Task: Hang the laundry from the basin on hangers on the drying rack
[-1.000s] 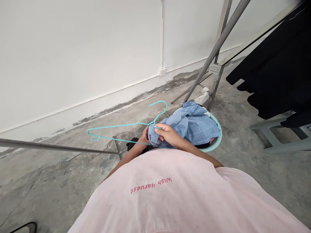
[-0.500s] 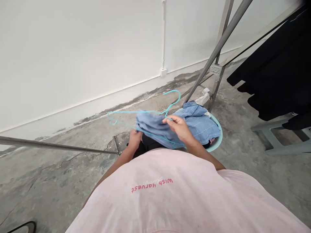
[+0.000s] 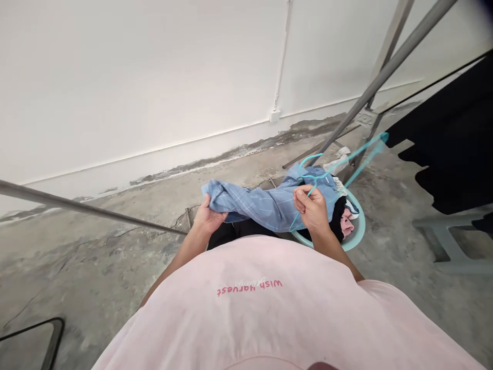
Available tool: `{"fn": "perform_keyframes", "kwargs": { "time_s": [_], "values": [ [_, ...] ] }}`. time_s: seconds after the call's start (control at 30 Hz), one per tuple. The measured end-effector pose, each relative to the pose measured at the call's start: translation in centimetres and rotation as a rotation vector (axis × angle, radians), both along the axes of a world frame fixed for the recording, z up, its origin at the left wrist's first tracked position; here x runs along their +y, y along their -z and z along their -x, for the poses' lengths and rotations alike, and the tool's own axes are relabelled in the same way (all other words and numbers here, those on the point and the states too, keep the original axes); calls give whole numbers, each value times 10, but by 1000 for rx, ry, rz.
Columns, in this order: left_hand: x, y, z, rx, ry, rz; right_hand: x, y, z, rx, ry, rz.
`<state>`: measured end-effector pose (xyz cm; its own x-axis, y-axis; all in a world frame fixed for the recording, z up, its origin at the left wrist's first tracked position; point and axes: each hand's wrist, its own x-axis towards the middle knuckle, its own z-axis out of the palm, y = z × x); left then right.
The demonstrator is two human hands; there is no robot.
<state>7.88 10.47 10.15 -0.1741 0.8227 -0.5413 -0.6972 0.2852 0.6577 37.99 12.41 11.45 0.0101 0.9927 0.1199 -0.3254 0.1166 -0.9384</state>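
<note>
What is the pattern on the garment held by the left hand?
The blue garment has a check of thin, pale lines, best seen in the head view.

Gripping one end of a blue checked garment [image 3: 258, 205] in the left hand [image 3: 211, 215], at eight o'clock; pinching a turquoise hanger [image 3: 358, 151] in the right hand [image 3: 313, 208], toward four. Showing a laundry basin [image 3: 359, 234] at four, dark clothes [image 3: 449, 146] at three, white wall [image 3: 208, 72] at twelve.

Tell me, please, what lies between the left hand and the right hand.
In the head view, the blue checked garment lies between the left hand, gripping it, and the right hand, holding the turquoise hanger.
</note>
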Motion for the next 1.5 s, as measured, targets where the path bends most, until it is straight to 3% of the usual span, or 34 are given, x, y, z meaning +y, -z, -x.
{"fn": "perform_keyframes", "kwargs": {
  "time_s": [0.17,0.3,0.43,0.6,0.8,0.93,1.1,1.23,1.5],
  "values": [
    [-6,-22,-14,-103,36,-62,1,-2,12,-69,-84,-74],
    [-13,-23,-20,-127,149,-176,-4,3,26,-99,-188,-69],
    [-19,-19,-33,-75,294,-238,-8,18,44,-235,-293,37],
    [-24,-28,-46,-10,410,-352,-7,39,62,-326,-400,119],
    [-25,-30,-46,175,513,-353,-2,34,58,-202,-254,109],
    [-25,-21,-46,219,602,-328,0,25,54,-111,-194,127],
    [-26,-6,-48,237,627,-273,-2,27,56,-28,-107,82],
    [-25,-3,-48,218,601,-261,-3,32,56,-79,-113,90],
    [-22,2,-45,198,557,-236,3,32,48,-283,-41,-69]
  ]
}}
